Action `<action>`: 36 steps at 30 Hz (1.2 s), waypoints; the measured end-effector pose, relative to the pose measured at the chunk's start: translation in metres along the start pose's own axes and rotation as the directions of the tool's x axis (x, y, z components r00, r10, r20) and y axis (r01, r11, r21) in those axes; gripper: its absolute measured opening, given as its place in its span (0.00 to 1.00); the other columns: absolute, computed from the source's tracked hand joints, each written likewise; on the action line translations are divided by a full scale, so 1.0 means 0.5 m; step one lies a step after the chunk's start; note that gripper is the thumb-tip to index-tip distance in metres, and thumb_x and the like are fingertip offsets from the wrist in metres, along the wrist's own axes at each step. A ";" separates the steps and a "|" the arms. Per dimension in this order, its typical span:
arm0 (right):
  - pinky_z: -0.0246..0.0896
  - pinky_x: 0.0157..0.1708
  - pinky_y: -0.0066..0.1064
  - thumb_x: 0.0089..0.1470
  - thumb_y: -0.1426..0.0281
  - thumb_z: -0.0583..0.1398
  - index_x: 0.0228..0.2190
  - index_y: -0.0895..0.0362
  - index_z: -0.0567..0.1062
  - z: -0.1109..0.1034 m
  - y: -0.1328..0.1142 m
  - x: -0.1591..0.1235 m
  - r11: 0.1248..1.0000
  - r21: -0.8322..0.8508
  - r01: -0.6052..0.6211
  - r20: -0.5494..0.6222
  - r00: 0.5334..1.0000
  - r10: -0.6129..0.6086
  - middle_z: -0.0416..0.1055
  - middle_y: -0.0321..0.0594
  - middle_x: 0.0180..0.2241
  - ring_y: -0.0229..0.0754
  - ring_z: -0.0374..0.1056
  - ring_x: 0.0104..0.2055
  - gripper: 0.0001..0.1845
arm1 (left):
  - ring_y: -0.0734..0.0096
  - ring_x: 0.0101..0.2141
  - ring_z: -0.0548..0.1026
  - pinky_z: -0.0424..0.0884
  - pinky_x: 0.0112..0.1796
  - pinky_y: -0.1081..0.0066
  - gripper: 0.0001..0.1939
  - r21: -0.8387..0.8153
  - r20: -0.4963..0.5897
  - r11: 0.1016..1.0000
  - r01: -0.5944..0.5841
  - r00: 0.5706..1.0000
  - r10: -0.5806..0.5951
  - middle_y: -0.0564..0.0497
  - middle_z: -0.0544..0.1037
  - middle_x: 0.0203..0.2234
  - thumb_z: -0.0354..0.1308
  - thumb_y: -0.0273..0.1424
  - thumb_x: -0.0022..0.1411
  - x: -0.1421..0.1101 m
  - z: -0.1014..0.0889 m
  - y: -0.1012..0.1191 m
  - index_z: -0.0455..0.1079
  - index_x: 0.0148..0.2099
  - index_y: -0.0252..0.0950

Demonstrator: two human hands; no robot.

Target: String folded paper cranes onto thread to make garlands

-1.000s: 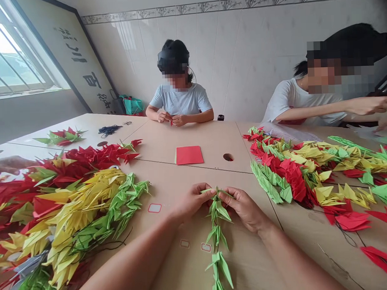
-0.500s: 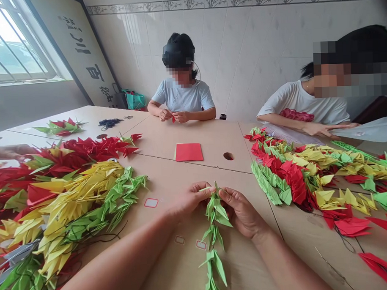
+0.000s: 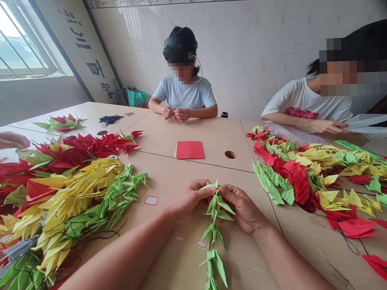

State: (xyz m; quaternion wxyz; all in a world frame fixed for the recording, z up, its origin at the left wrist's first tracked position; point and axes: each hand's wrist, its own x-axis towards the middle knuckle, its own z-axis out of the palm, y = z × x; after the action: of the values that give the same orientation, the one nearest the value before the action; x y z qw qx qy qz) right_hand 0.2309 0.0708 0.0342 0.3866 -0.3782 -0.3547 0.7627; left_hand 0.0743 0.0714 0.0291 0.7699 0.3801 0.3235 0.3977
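Observation:
A string of green folded paper cranes (image 3: 212,229) runs from between my hands down to the bottom edge of the view. My left hand (image 3: 197,195) pinches the topmost crane from the left, its thumb along a pale green point. From the right, my right hand (image 3: 241,204) grips the same crane between thumb and fingers. Both hands are closed, close together above the table, and their far fingers are partly hidden. Beyond them lies a stack of red square paper (image 3: 190,149) with a green edge showing at its left.
Red, yellow and green crane strings (image 3: 77,191) heap at the left; more crane strings (image 3: 296,175) lie at the right. A needle-like strand (image 3: 335,267) rests near my right forearm. The table (image 3: 169,171) has a round hole (image 3: 230,154). Two people sit opposite; another person's hand (image 3: 9,141) shows far left.
My hands stay on the top crane, with its leaves turned slightly. The person at the right has shifted the clear sheet, and the hand at far left has lifted a little.

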 end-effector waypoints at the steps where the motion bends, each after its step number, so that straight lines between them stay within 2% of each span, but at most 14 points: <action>1: 0.54 0.23 0.23 0.38 0.61 0.68 0.22 0.56 0.73 0.000 0.000 0.000 1.000 0.003 -0.005 0.006 1.000 0.005 0.65 0.31 0.18 0.33 0.60 0.22 0.13 | 0.77 0.24 0.68 0.62 0.28 0.75 0.15 0.005 0.000 1.000 -0.004 1.000 0.004 0.54 0.68 0.21 0.63 0.39 0.50 0.000 0.000 0.001 0.64 0.29 0.33; 7: 0.54 0.25 0.25 0.39 0.61 0.68 0.23 0.56 0.74 -0.011 0.004 0.003 1.000 0.020 0.008 0.075 0.997 -0.010 0.66 0.31 0.19 0.33 0.60 0.23 0.13 | 0.80 0.22 0.64 0.58 0.26 0.76 0.14 0.085 0.015 0.993 -0.082 0.997 0.081 0.54 0.67 0.20 0.62 0.38 0.51 0.000 -0.001 -0.002 0.64 0.26 0.32; 13: 0.53 0.24 0.24 0.42 0.64 0.67 0.23 0.58 0.73 -0.022 0.013 0.010 0.998 0.050 0.040 0.137 0.989 -0.047 0.65 0.31 0.20 0.32 0.58 0.23 0.11 | 0.80 0.23 0.65 0.58 0.26 0.77 0.13 0.006 0.034 0.996 -0.090 0.995 0.090 0.54 0.68 0.20 0.62 0.35 0.52 0.001 0.001 -0.006 0.63 0.26 0.32; 16: 0.53 0.24 0.23 0.44 0.66 0.66 0.24 0.58 0.74 -0.022 0.014 0.010 0.995 0.081 0.066 0.118 0.990 -0.075 0.65 0.31 0.20 0.31 0.57 0.22 0.08 | 0.78 0.23 0.66 0.60 0.27 0.76 0.12 -0.045 0.006 0.997 -0.059 0.998 0.060 0.52 0.69 0.21 0.61 0.35 0.52 0.006 -0.001 -0.006 0.65 0.27 0.32; 23: 0.54 0.22 0.22 0.43 0.68 0.66 0.23 0.58 0.73 -0.029 0.008 0.009 0.989 0.133 0.071 0.037 0.996 -0.077 0.64 0.30 0.19 0.30 0.57 0.21 0.08 | 0.80 0.20 0.65 0.60 0.25 0.77 0.12 -0.070 -0.044 0.992 -0.109 0.993 0.106 0.54 0.68 0.17 0.62 0.34 0.52 0.009 -0.005 -0.003 0.64 0.26 0.33; 29: 0.53 0.21 0.22 0.41 0.67 0.68 0.19 0.58 0.71 -0.042 -0.004 0.005 0.993 0.084 0.079 0.040 0.996 -0.082 0.64 0.31 0.17 0.30 0.57 0.20 0.12 | 0.80 0.21 0.66 0.59 0.26 0.76 0.13 -0.097 0.023 0.986 -0.138 0.990 0.141 0.55 0.67 0.17 0.61 0.32 0.52 0.006 -0.009 -0.003 0.61 0.24 0.33; 36: 0.51 0.20 0.22 0.44 0.64 0.66 0.20 0.58 0.71 -0.057 -0.009 0.003 0.995 0.029 0.094 0.042 0.995 -0.095 0.64 0.32 0.18 0.30 0.57 0.20 0.12 | 0.78 0.21 0.67 0.61 0.27 0.76 0.13 -0.139 0.053 0.983 -0.120 0.990 0.128 0.54 0.68 0.18 0.60 0.34 0.53 0.007 -0.009 0.002 0.62 0.25 0.33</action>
State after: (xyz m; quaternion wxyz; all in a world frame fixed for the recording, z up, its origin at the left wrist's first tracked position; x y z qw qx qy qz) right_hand 0.2562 0.0814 0.0243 0.4195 -0.3389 -0.3701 0.7564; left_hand 0.0720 0.0762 0.0270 0.7772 0.3586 0.2475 0.4540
